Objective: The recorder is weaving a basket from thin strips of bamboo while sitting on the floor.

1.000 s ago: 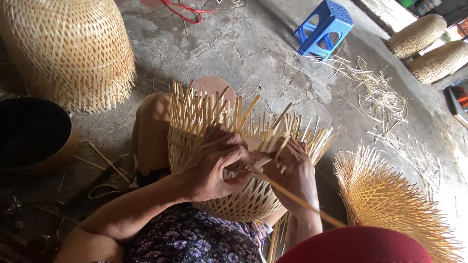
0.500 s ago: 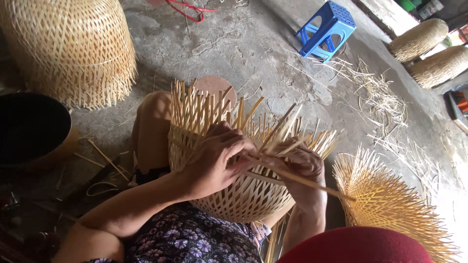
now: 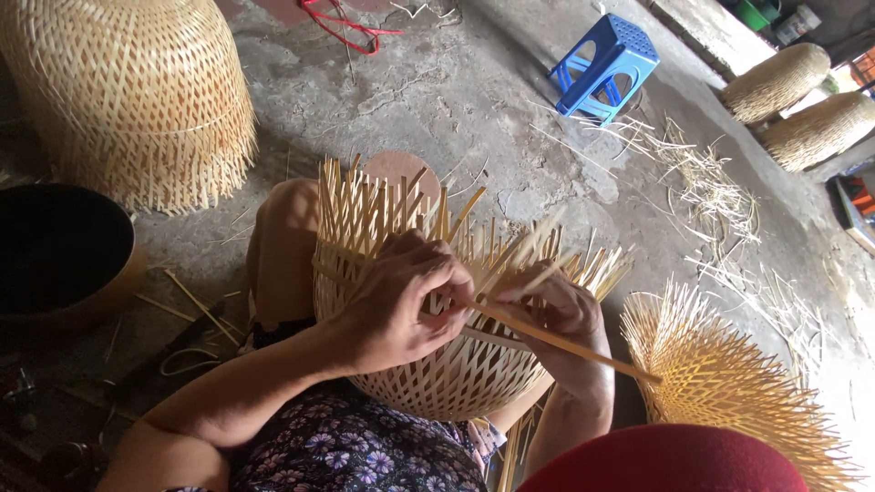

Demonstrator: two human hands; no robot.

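Observation:
An unfinished woven bamboo basket (image 3: 456, 374) rests on my lap, its loose upright strips fanning out at the top. My left hand (image 3: 396, 301) lies over the weave near the rim, fingers curled on the strips. My right hand (image 3: 556, 310) pinches a long bamboo strip (image 3: 565, 344) that runs across the basket and sticks out to the right. Both hands meet at the rim, almost touching.
A large finished bamboo basket (image 3: 137, 100) stands upside down at the upper left, a dark round bowl (image 3: 55, 255) below it. A blue plastic stool (image 3: 606, 68), scattered bamboo scraps (image 3: 711, 191), a flat half-woven piece (image 3: 729, 383) and two more baskets (image 3: 802, 100) lie to the right.
The long strip has been drawn further through the weave and now lies flatter, pointing right. My right hand has shifted up toward the rim; the left stays on the basket.

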